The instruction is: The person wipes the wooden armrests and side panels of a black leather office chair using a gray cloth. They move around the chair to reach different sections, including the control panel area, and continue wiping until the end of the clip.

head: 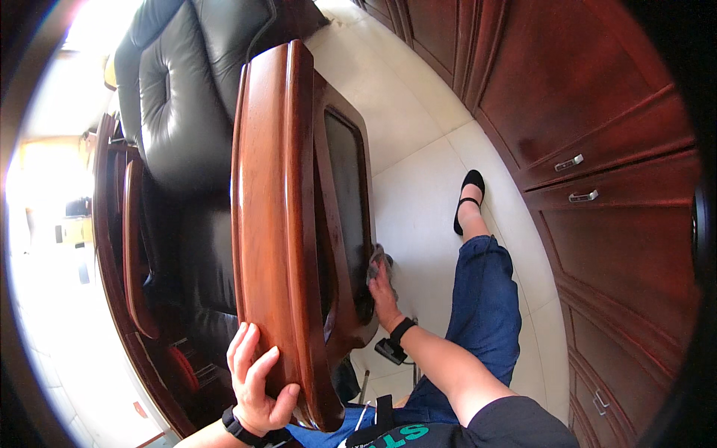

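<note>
A chair with black leather cushions (168, 106) and glossy brown wooden armrests stands before me. My left hand (257, 381) rests on the front end of the nearer armrest (269, 224), fingers spread over its top and outer edge. Lower down, at the outer side panel (347, 162) below that armrest, my right hand (383, 297) presses a grey cloth (378, 263) against the panel's edge. The cloth is bunched under its fingers. Dark bands circle both wrists.
Dark red wooden cabinets (605, 246) with metal handles line the right side. Pale floor tiles (414, 162) lie between chair and cabinets, where one leg in blue trousers and a black shoe stretches out. A brown wooden desk edge (109, 241) is beyond the chair at left.
</note>
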